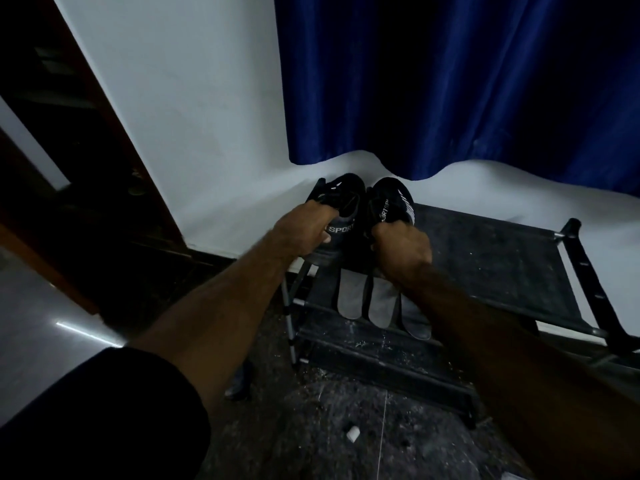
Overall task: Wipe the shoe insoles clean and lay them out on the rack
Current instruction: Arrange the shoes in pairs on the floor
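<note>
Left fingers: the left hand (304, 233) curls round the heel of the left black fabric sports shoe (337, 206), steadying it at the black metal-framed fabric rack (491, 258).
Grey foam insoles (349, 292): flat on the rack's front, apparently airing.
Right fingers: the right hand (401, 245) grips the right black sports shoe (391, 202) likewise.

Two black shoes: left one (341, 206), right one (391, 202), side by side at the rack's (491, 258) back left corner. Two hands, left (304, 233) and right (401, 249), one gripping each shoe.

Three grey insoles along the top shelf's front edge, left end: first (349, 296), second (381, 303), third (415, 318), partly hidden by the right forearm.

One rack. One blue curtain (467, 81). One small white scrap (353, 434) on the floor.
</note>
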Motion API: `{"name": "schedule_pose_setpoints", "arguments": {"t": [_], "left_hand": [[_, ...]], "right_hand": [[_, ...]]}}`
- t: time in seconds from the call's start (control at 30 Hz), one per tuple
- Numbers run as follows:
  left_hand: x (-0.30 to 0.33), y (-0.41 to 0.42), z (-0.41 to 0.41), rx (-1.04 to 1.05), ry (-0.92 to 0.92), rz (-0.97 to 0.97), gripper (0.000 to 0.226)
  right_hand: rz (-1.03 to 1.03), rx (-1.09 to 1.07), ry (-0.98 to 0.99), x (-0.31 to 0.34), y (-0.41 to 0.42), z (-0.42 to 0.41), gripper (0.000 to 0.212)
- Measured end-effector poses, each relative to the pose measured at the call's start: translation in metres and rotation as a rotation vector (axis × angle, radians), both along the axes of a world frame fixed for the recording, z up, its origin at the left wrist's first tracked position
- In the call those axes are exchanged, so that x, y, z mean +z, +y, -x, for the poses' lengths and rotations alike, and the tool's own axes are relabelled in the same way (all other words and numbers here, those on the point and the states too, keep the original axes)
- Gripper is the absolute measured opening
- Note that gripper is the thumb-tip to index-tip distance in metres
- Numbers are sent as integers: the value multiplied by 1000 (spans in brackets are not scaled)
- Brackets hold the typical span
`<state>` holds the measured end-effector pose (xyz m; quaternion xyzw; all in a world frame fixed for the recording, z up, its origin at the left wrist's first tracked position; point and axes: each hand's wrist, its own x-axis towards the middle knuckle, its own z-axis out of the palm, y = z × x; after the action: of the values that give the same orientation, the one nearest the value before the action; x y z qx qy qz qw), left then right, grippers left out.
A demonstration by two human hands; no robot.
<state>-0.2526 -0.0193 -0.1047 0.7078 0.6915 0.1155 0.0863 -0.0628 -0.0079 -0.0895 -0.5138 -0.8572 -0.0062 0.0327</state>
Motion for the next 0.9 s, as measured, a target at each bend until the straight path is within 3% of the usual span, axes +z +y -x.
{"name": "schedule_pose_setpoints", "arguments": {"t": [0.67,0.9], "left_hand": [[11,-18,-6,-54,17,-38,26],[9,-27,-6,-62,10,-74,38]], "right_hand": [[131,1,129,-1,-9,-10,41],[124,-16,95,2,-12,-7,47]]}}
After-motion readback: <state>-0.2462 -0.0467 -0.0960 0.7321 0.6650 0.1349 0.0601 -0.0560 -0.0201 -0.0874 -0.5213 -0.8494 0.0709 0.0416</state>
